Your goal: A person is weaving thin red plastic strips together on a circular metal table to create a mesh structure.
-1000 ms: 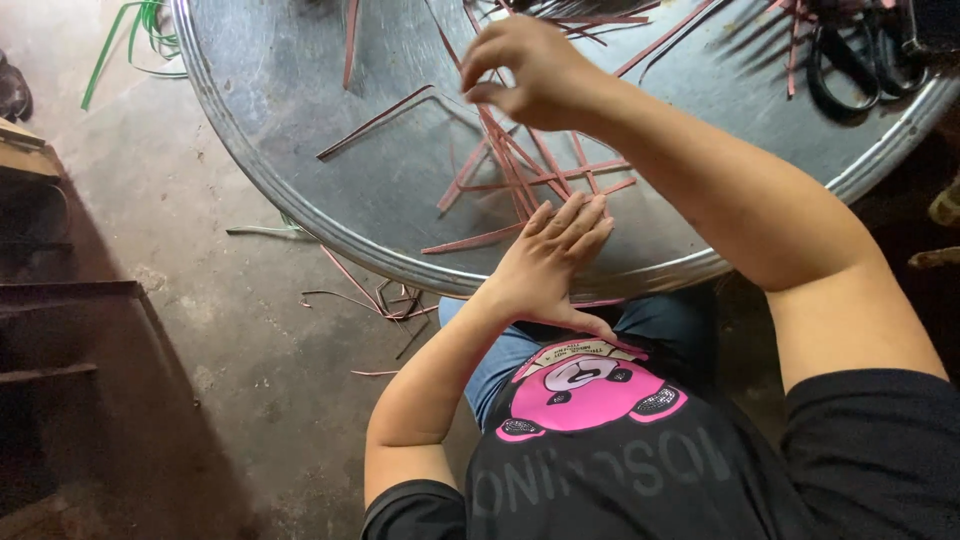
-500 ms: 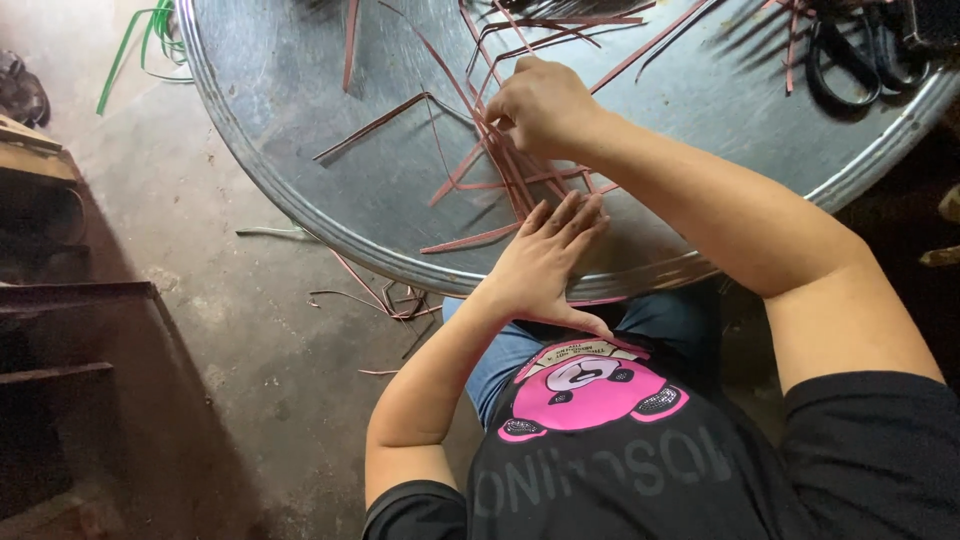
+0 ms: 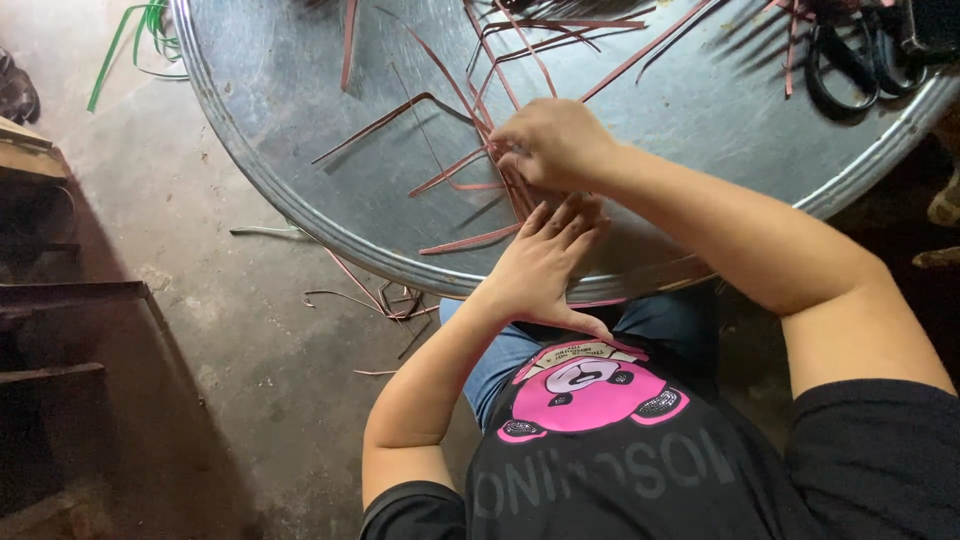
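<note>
Reddish-brown strips (image 3: 470,165): thin, flat, long, narrow bands, some straight, some bent at a sharp fold. A cluster crosses at one spot near the front edge of the round metal table (image 3: 300,120), ends fanning outward in several directions. Crossing point lies under the right hand (image 3: 550,145), whose fingers curl over it; left hand (image 3: 545,265) presses flat on the near ends, just beside it.

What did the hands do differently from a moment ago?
The right hand came down from above the round metal table toward the body and now pinches the reddish-brown strips beside the left hand. The left hand stayed flat on the strips near the table's edge.
</note>
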